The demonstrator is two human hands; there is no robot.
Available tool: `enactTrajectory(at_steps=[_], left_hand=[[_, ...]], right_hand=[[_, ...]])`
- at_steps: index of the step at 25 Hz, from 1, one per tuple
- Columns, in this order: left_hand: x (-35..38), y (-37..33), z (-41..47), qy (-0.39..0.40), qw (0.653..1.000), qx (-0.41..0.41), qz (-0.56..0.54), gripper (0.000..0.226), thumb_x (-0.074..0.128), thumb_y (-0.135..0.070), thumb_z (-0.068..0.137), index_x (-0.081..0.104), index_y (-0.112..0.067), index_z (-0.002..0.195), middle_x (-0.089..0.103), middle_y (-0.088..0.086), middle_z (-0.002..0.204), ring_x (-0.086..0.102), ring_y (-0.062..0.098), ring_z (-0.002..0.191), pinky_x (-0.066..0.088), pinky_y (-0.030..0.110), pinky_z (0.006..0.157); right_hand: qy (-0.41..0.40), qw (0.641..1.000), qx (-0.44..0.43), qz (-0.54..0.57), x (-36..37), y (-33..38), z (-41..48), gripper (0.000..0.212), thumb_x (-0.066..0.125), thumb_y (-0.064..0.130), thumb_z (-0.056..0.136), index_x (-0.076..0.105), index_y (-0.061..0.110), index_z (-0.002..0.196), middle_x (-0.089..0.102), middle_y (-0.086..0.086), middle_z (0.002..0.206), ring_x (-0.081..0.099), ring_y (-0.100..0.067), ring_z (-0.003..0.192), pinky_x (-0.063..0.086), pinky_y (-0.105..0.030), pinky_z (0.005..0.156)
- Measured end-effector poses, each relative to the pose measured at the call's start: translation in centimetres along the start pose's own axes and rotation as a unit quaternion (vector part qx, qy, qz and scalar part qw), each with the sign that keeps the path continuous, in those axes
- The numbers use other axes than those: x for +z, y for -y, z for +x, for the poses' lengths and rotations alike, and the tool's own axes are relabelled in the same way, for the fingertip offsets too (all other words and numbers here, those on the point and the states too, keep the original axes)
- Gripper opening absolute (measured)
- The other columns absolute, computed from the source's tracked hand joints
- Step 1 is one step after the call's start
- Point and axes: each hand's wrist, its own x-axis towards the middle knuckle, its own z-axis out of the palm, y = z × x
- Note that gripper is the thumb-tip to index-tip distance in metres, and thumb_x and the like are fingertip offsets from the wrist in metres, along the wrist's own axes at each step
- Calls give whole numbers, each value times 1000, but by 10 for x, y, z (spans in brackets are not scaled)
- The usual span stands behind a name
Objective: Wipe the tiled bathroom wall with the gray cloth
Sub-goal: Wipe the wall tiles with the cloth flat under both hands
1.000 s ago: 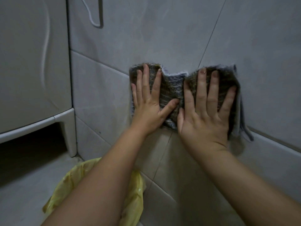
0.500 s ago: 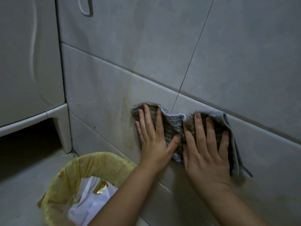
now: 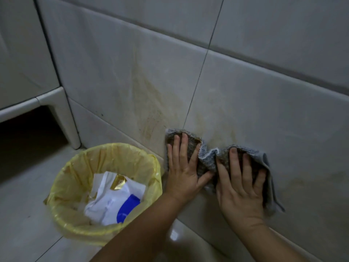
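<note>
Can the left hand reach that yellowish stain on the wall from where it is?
Probably yes: the left hand presses the cloth flat just below the stain, with only bare wall between them.

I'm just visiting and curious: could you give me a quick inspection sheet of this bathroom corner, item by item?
Surface: tiled wall, pale gray, yellowish-brown stains above and left of the cloth.
Job's things: gray cloth, bunched in the middle, pressed against the wall low down.
Clutter: bin with yellow liner on the floor left of the hands, holding white paper and a blue item.
Hands: left hand and right hand side by side, fingers straight, pressing the cloth.
Cables: nothing seen.
Surroundings: pale cabinet at left, tiled floor.
</note>
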Motion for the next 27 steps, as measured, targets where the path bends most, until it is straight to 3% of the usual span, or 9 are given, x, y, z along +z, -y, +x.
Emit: enactTrajectory(at_steps=[8, 12, 15, 17, 21, 24, 27], left_hand=[[-1, 80, -5, 19, 994, 103, 20, 69, 41, -66, 92, 21, -30, 148, 3, 8, 161, -3, 26, 152, 4, 54, 122], [-18, 128, 5, 43, 993, 107, 24, 72, 43, -67, 93, 19, -30, 150, -4, 4, 165, -2, 29, 152, 13, 57, 120], [-29, 132, 20, 47, 996, 71, 9, 74, 41, -67, 93, 15, -31, 152, -6, 4, 165, -2, 31, 152, 20, 64, 116], [-35, 120, 34, 29, 999, 36, -15, 73, 38, -66, 94, 13, -31, 153, 1, 10, 164, -4, 32, 152, 21, 66, 113], [-53, 86, 98, -33, 998, -1, -48, 71, 32, -65, 95, 13, -29, 153, 3, 17, 163, -8, 31, 152, 2, 57, 121], [-67, 85, 149, -81, 996, -6, -26, 73, 27, -66, 95, 14, -24, 153, 5, 19, 163, -6, 32, 151, -1, 54, 121], [-55, 92, 131, -80, 996, -32, -24, 74, 25, -65, 96, 1, -30, 156, 3, 18, 163, -6, 33, 152, 3, 56, 121]], right_hand=[[9, 1000, -17, 18, 20, 41, 3, 48, 40, 22, 88, 44, 15, 135, 1, -12, 162, 15, -32, 142, -3, -52, 117], [23, 997, -57, 50, 32, 72, 25, 54, 36, 19, 85, 40, 12, 139, -7, -10, 162, -5, -27, 150, -10, -47, 118], [28, 995, -79, 56, 35, 81, 42, 55, 36, 19, 85, 39, 10, 139, -3, -11, 162, -7, -26, 150, -10, -45, 119], [23, 995, -76, 58, 26, 73, 54, 53, 39, 19, 85, 42, 9, 137, 2, -12, 162, 2, -29, 150, -8, -45, 119], [-51, 998, 11, 21, -1, 48, 109, 49, 48, 27, 89, 48, 11, 136, 22, -16, 157, 14, -33, 144, -2, -49, 119], [-75, 997, 22, -4, -6, 48, 150, 50, 46, 27, 93, 45, 10, 139, 20, -19, 158, 10, -36, 145, -4, -53, 117], [-62, 997, -38, 13, 6, 57, 141, 51, 47, 20, 90, 43, 7, 139, 15, -18, 158, 10, -35, 145, -7, -52, 119]])
